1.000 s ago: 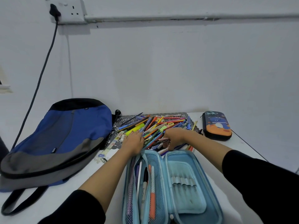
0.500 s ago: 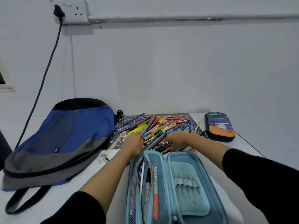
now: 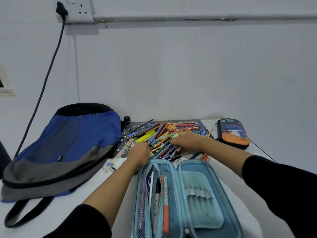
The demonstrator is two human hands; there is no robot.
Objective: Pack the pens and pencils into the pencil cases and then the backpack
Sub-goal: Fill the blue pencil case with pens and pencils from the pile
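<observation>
The white table (image 3: 63,206) carries everything. The blue and grey backpack (image 3: 68,143) lies flat at 9 o'clock of the pile, well clear of both hands. The light blue pencil case (image 3: 202,203) lies open at 6 o'clock of the pile, its far rim just beside the nearest pens; a few markers (image 3: 157,200) already sit in its left mesh pocket (the elastic loops on the right half hold nothing visible). The pile of pens and pencils (image 3: 163,133) spreads over a dark patterned mat (image 3: 127,129) at the table's far edge. A closed dinosaur-print pencil case (image 3: 232,133) lies at 3 o'clock of the pile, apart from the right forearm.

The right hand (image 3: 187,140) lies palm down on the pile's 4 o'clock part, fingers bent over several pens; whether it grasps them cannot be told. The left hand (image 3: 139,153) sits at the pile's 7 o'clock edge, touching the open case's far corner, fingertips in among the pens; its grip cannot be told either.
</observation>
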